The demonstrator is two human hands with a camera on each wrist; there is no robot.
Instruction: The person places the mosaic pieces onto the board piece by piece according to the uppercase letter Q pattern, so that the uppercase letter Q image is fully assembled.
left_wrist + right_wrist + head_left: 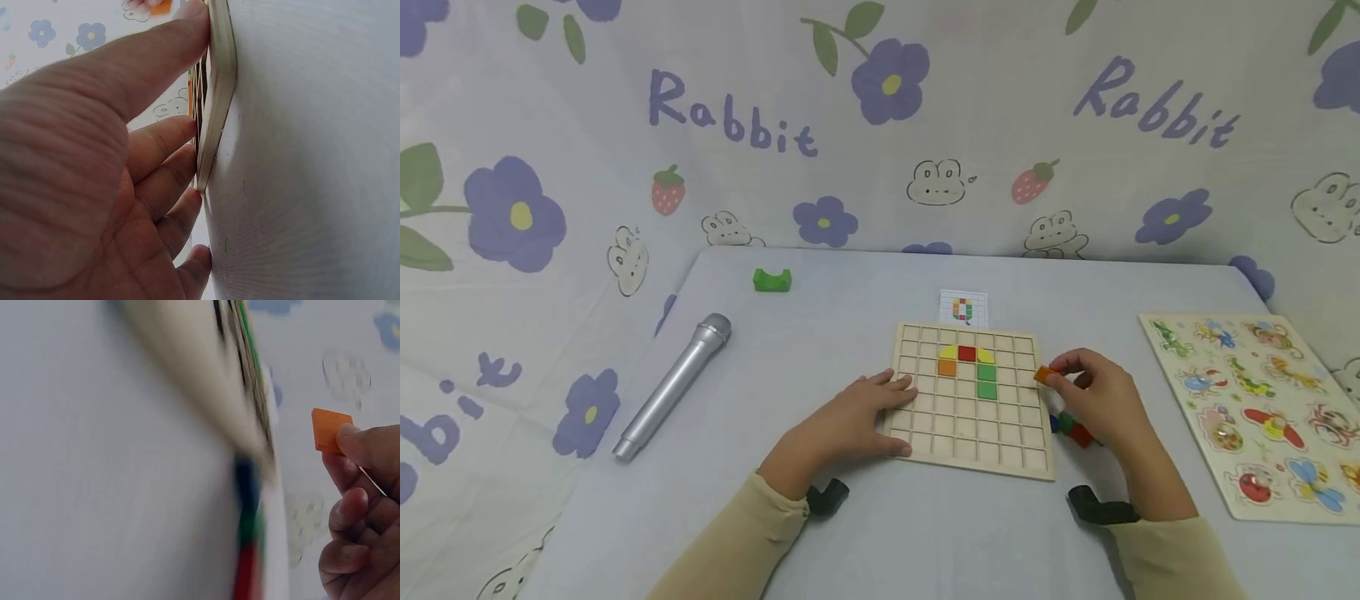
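A wooden grid board (955, 429) lies mid-table with red, yellow, green and orange tiles set in its upper cells. At the board's left edge rests my left hand (857, 421), fingers spread and fairly straight; the left wrist view shows thumb and fingertips touching the board's rim (219, 94). My right hand (1101, 400) pinches an orange tile (328, 430) between thumb and finger, just off the board's right edge. Below that hand lies a small pile of red, green and blue tiles (1078, 433), partly hidden by it.
Behind the board lies a pattern card (964, 308) with a coloured letter-like figure. A silver microphone (673, 387) and a green notched block (772, 281) are at the left. On the right lies a wooden insect puzzle board (1247, 417).
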